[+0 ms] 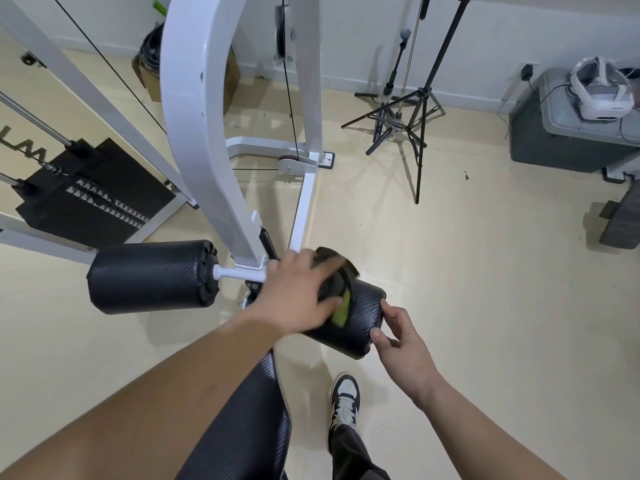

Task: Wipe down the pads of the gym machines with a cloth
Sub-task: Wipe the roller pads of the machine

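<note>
Two black roller pads stick out from the white machine frame [204, 140]. The left roller pad [149, 277] is untouched. On the right roller pad [360, 320] lies a dark cloth with a green patch [341, 306]. My left hand [294, 296] presses this cloth onto the pad with its fingers spread over it. My right hand [398, 337] grips the outer end of the same pad between thumb and fingers. A black seat pad [249, 420] runs below my left forearm.
A black weight stack [93, 199] sits at the left. Two black tripods [412, 112] stand on the beige floor at the back right, near a grey box [568, 133] carrying a white headset [599, 88]. My shoe [346, 396] is on the floor beside the seat.
</note>
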A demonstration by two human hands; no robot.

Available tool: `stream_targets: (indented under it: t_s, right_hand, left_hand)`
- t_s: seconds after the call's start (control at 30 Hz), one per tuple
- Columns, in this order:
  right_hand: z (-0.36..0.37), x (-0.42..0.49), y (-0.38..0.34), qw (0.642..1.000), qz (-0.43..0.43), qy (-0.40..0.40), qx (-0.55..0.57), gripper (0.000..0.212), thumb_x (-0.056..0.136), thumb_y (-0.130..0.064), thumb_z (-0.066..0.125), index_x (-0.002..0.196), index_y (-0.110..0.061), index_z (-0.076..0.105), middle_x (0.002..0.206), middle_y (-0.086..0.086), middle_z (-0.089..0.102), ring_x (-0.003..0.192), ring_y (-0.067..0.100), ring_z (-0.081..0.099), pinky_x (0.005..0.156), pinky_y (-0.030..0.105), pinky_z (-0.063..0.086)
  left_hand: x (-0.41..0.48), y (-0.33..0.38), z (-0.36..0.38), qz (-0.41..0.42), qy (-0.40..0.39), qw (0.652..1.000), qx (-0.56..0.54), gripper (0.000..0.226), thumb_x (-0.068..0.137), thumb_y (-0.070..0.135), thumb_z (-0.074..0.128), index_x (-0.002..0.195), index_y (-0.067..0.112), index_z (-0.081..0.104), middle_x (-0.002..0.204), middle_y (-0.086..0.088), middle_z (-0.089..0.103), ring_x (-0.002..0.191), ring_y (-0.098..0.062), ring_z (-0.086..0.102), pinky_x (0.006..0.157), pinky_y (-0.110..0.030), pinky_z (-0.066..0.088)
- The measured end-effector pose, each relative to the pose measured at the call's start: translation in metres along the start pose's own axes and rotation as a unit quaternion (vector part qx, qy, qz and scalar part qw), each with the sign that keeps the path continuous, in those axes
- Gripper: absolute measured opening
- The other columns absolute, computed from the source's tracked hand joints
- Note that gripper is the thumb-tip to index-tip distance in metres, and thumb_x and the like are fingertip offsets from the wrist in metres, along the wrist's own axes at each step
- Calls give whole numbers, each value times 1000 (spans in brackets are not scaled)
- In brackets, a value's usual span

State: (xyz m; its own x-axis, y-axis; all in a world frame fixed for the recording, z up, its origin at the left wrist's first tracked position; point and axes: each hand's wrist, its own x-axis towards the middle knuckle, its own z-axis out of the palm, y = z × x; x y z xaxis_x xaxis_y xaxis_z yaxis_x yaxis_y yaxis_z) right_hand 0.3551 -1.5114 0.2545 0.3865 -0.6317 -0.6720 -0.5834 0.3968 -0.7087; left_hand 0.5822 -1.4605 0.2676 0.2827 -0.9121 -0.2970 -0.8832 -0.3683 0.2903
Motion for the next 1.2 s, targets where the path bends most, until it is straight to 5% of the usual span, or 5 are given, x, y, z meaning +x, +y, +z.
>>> stream_targets:
  t_s: [0.13,0.5,0.7,1.07,1.2]
  right_hand:
    - [1,1,1,1000,-6,-1,-3,45,103,-17,58,132,-48,45,121,-43,50,97,-14,66,84,14,44]
    - [4,-23,20,999,-19,-13,-36,34,101,-11,57,109,-44,57,134,-37,56,122,-7,59,102,25,45]
    - [-10,1,-15,994,-33,74,-78,24,94,-33,69,114,-35,55,92,-19,75,92,4,67,76,28,48]
    - [-6,13,-14,999,8,16,-31,35,100,-22,64,126,-41,53,120,-9,65,102,-8,64,72,11,44]
    - [-5,13,-17,999,11,12,-36,34,101,-21,62,125,-41,49,118,-8,64,113,10,59,70,8,40]
  left_hand:
    - [19,9,12,-170,33,983,-62,68,90,64,54,143,24,45,122,-12,47,119,-35,41,98,-46,44]
    - [-42,25,22,-5,-8,999,-52,62,89,57,58,138,22,44,117,-3,49,111,-26,55,82,-40,53]
    - [-16,-15,17,-213,132,957,-146,54,87,47,63,130,16,54,117,-7,45,115,-31,47,93,-44,50]
    - [-36,9,39,125,43,990,-52,61,83,45,50,137,16,46,128,-8,51,107,-31,51,81,-48,56]
    - [-20,-41,25,-82,117,980,-139,54,91,31,61,140,13,47,127,-10,52,118,-31,49,102,-46,46]
